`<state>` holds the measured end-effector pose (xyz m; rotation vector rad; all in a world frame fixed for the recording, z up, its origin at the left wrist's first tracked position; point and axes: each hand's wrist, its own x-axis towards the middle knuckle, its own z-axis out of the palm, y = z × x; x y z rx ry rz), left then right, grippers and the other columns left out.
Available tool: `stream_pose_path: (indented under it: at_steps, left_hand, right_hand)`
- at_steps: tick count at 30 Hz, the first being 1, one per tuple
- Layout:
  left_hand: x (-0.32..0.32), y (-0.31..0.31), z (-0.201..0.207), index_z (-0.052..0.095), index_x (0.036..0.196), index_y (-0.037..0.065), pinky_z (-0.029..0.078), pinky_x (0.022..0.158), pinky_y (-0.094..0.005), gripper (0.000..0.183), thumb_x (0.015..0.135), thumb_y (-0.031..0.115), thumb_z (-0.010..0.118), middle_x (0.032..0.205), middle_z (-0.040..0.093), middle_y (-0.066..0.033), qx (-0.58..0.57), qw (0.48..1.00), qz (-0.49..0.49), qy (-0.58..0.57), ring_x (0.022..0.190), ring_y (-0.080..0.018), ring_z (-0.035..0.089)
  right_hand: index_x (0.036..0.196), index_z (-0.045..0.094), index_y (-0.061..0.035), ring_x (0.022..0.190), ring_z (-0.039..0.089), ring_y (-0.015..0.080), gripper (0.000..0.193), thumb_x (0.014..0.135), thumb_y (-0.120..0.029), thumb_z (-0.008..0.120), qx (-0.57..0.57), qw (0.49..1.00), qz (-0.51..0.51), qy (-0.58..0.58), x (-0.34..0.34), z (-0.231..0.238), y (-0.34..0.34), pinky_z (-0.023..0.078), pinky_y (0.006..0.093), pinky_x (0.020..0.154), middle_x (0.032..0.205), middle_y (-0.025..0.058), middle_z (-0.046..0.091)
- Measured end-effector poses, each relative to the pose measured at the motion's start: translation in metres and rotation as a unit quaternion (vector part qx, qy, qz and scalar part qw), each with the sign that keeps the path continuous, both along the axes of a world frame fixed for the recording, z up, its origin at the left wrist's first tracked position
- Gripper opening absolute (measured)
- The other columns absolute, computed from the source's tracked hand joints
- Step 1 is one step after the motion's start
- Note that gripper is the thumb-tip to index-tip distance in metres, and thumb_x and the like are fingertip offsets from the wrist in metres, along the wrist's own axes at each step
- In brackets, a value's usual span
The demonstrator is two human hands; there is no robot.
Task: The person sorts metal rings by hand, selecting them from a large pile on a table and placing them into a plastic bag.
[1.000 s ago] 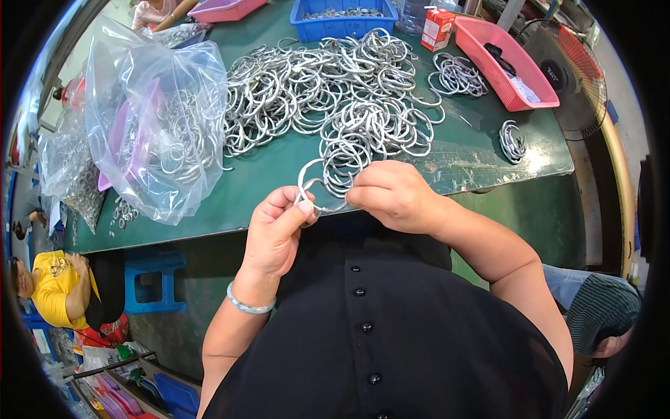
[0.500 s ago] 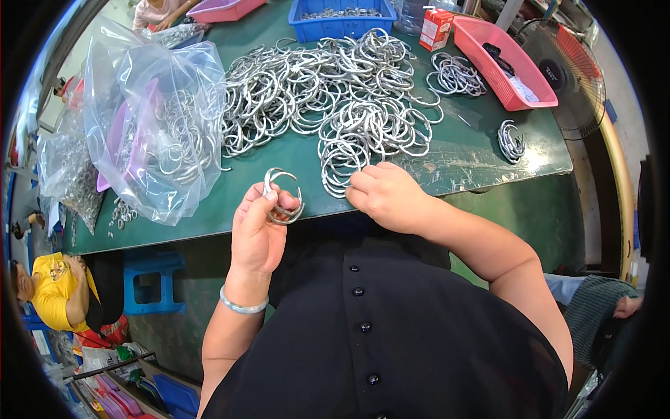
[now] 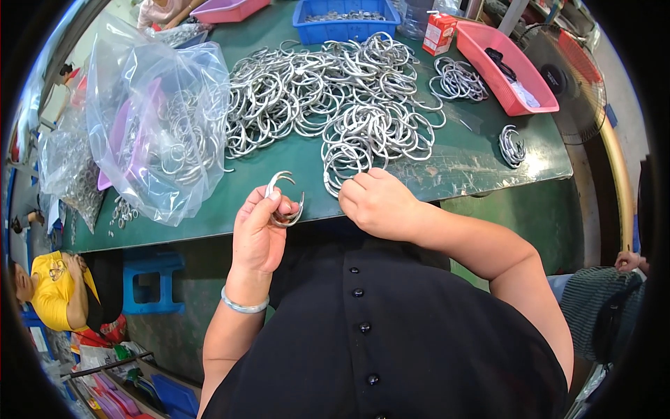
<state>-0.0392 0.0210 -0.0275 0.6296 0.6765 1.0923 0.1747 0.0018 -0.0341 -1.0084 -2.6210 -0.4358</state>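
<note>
At the table (image 3: 481, 159), left fingers (image 3: 263, 210) clamped rings (image 3: 299, 213), apparently now parted from the pile (image 3: 335, 94); right fingers' (image 3: 353, 193) hold was unclear.

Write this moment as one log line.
left hand: holding open silvery metal rings | right hand: at near edge of tangled silvery ring heap | surface: green tabletop

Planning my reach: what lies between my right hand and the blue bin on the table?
A heap of silver rings lies between your right hand and that blue bin, in the head view.
</note>
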Motion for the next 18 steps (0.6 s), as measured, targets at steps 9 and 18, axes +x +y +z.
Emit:
stream_pose_path:
  at_steps: [9,18]
  left_hand:
    - [0.001,0.001,-0.004,0.052,0.085,0.003,0.045,0.071,-0.0269,0.005,0.084,0.008,0.051,0.071,0.055,-0.0051,-0.013,1.0,0.003,0.01,0.068,-0.0146,0.055]
    - [0.005,0.003,-0.005,0.051,0.087,0.004,0.047,0.07,-0.0272,0.004,0.084,0.006,0.05,0.078,0.06,-0.0082,-0.048,0.998,-0.012,0.039,0.069,-0.0151,0.058]
  right_hand:
    - [0.074,0.049,-0.0074,0.062,0.051,0.0181,0.008,0.069,-0.013,0.05,0.007,0.994,-0.021,0.111,0.016,0.008,0.003,0.041,0.0287,0.055,0.07,0.004,0.046]
    - [0.082,0.049,-0.0047,0.061,0.051,0.0224,0.019,0.065,-0.004,0.058,-0.049,0.986,-0.007,0.158,0.024,0.021,0.019,0.042,0.0333,0.052,0.069,0.0066,0.044]
